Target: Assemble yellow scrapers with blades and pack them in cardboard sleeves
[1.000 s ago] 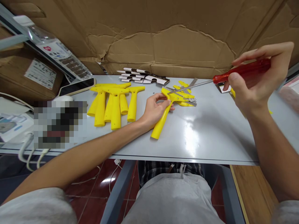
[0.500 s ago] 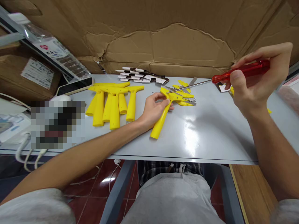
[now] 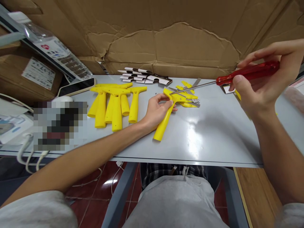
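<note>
My left hand [image 3: 158, 110] is closed around the neck of a yellow T-shaped plastic handle [image 3: 163, 123], thumb on top, holding it tilted at the table. A red-handled screwdriver [image 3: 249, 74] is gripped in my right hand [image 3: 266, 82]. Its thin metal shaft slants down to the left, and the tip meets the head of the yellow handle at a screw spot. Just behind that head lie loose yellow plates [image 3: 187, 87] with grey metal strips and a little heap of small screws [image 3: 195, 101].
Several more yellow handles [image 3: 116, 110] stand in a group at left. White-and-black curved pieces [image 3: 144, 76] lie against the cardboard [image 3: 190, 47] at the back. A phone [image 3: 77, 87], a plastic bottle [image 3: 54, 47] and white cables [image 3: 23, 152] are on the left.
My right hand has shifted slightly right and its grip on the screwdriver handle has loosened and turned a little. The left hand and yellow handle stay put.
</note>
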